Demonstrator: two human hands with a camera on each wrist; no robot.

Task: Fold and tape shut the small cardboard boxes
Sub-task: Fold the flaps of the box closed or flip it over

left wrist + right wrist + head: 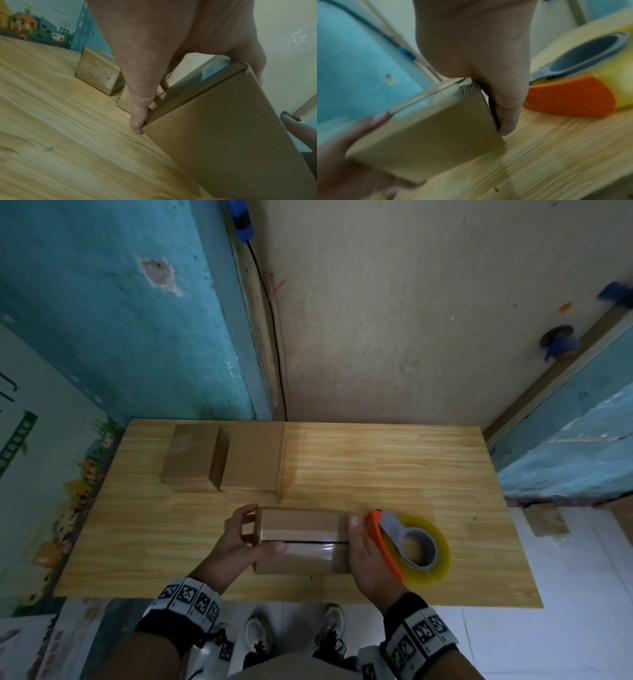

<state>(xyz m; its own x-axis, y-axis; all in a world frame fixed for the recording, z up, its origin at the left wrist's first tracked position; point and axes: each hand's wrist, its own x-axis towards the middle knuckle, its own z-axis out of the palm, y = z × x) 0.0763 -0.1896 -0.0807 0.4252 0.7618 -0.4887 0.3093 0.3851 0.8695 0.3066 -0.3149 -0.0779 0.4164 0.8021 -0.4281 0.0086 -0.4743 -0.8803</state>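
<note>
A small brown cardboard box [301, 539] lies on the wooden table [376, 467] near its front edge. Shiny clear tape runs along its closed top seam. My left hand [245, 537] grips the box's left end, thumb on top and fingers curled round the far side [137, 119]. My right hand [359, 546] lies against the box's right end, its fairly straight fingers [506, 119] pointing down the end face and pressing there. The box's near side [223, 135] and taped top corner [465, 89] show in the wrist views.
An orange and grey tape dispenser [407, 546] with a yellowish roll lies right of my right hand [573, 97]. Two closed cardboard boxes [191, 457] [253, 463] stand side by side at the table's back left. Walls rise behind the table.
</note>
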